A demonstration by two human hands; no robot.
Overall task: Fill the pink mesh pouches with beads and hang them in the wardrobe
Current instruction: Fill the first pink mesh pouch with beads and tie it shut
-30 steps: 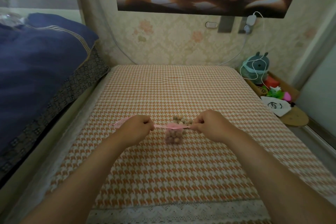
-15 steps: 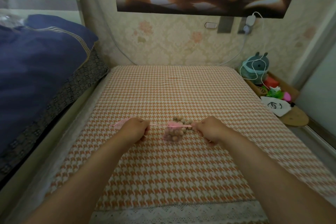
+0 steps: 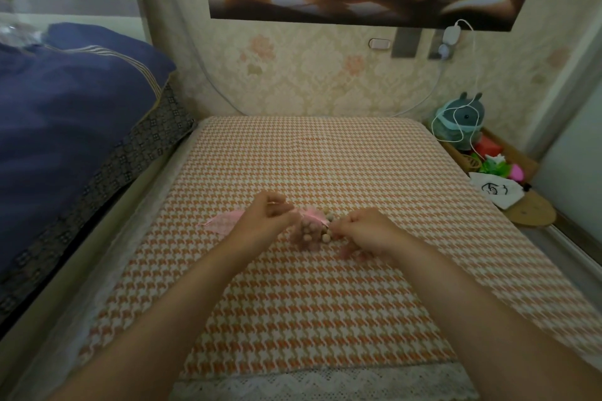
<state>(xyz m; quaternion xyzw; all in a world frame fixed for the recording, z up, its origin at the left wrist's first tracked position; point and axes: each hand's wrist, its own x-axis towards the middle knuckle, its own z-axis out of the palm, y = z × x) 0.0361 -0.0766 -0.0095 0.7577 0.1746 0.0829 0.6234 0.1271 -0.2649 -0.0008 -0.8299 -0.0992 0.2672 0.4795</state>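
On my feed both hands meet over the middle of the table (image 3: 325, 319), which wears an orange-and-white houndstooth cloth with lace along its near edge. The filled pouch (image 3: 308, 233), pink mesh bulging with beads, lies about midway between the left and right edges. My left hand (image 3: 265, 221) has its fingers curled, thumb and fingertips pinching the pouch's gathered pink top. My right hand (image 3: 366, 231) sits just right of the pouch, fingers curled tight with the tips beside it; the blur hides whether it holds a string or anything else, so I cannot tell. A few loose beads (image 3: 326, 238) lie against the pouch on its right side and behind it. 1 flat pouch (image 3: 224, 222), empty and pink, rests on the cloth toward the left edge, partly under my left hand. Off the left edge lies a blue quilt (image 3: 71, 114). Past the far right corner stands a plush toy (image 3: 461, 119) draped with a white cable (image 3: 456, 127).
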